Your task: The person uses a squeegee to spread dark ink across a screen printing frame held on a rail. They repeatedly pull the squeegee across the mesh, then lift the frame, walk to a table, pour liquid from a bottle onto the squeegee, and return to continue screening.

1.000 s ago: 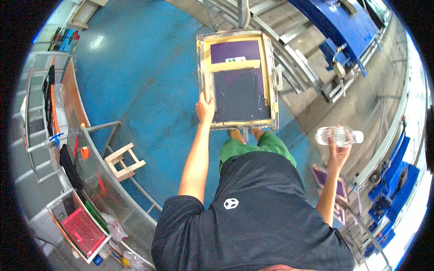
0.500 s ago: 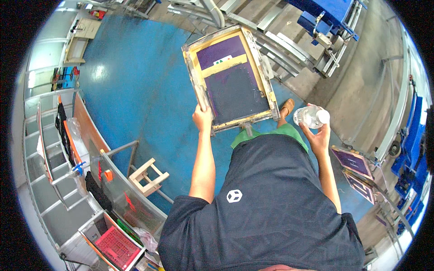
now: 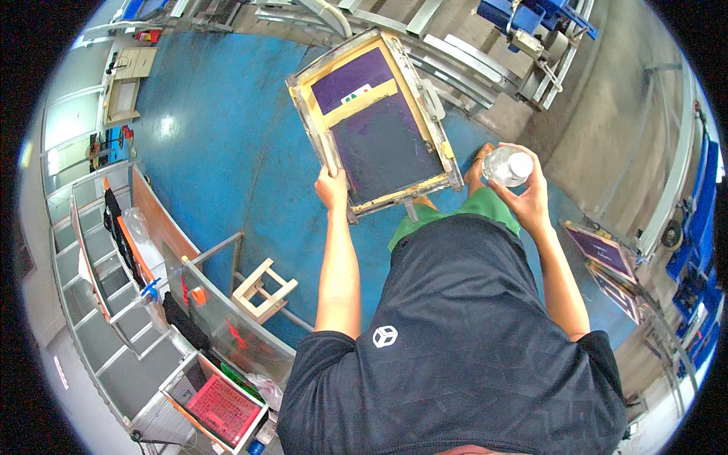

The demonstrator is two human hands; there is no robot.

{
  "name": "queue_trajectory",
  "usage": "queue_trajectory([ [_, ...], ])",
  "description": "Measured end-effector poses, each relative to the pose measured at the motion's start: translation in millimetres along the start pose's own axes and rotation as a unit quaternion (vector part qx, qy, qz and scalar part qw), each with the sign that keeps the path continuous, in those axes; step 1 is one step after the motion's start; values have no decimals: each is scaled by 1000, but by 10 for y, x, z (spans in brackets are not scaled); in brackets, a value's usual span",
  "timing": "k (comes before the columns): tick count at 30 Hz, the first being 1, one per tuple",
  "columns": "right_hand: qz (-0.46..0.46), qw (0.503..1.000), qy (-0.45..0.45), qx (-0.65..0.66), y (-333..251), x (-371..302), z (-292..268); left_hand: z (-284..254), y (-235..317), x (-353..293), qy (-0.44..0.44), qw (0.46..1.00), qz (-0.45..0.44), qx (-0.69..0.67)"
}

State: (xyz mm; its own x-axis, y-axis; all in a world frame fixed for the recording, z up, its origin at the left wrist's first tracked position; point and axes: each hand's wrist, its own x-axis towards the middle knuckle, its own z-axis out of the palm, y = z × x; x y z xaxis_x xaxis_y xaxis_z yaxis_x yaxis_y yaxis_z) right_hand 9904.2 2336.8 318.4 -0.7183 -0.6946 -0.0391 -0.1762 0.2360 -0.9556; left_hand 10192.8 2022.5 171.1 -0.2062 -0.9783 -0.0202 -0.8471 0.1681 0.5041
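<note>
My left hand (image 3: 332, 188) grips the left edge of a screen printing frame (image 3: 388, 144), near its lower corner. The frame has worn, stained rails, yellow tape round the inside and a dark purple-black mesh. A yellow tape strip crosses the mesh, with a small white patch bearing coloured marks beside it. The frame is held out ahead of me, tilted a little to the left. In my right hand (image 3: 531, 199) is a clear plastic bottle (image 3: 506, 167) with a white cap, my fingers wrapped round its side. The bottle is apart from the frame, to its right.
A small wooden stool (image 3: 264, 291) stands on the blue floor (image 3: 205, 152) at left. Grey worktables (image 3: 144, 379) curve along the left, with a red basket (image 3: 222, 409) near me. Metal rails (image 3: 470, 61) run ahead. More printing frames (image 3: 603, 250) lean at right.
The surroundings have shifted in view as I move. Frame and bottle sit slightly further left and higher in the picture, both still held; the bottle's cap has turned slightly.
</note>
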Motion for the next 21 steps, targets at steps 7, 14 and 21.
queue_trajectory([
  [7,2,999,30,-15,91,-181,0,-27,205,520,-30,996,69,51],
  [14,25,997,66,-42,127,-365,-42,76,352,1028,-103,977,185,26],
  [21,35,997,60,-40,-55,-462,-98,369,338,1205,-126,958,249,67],
])
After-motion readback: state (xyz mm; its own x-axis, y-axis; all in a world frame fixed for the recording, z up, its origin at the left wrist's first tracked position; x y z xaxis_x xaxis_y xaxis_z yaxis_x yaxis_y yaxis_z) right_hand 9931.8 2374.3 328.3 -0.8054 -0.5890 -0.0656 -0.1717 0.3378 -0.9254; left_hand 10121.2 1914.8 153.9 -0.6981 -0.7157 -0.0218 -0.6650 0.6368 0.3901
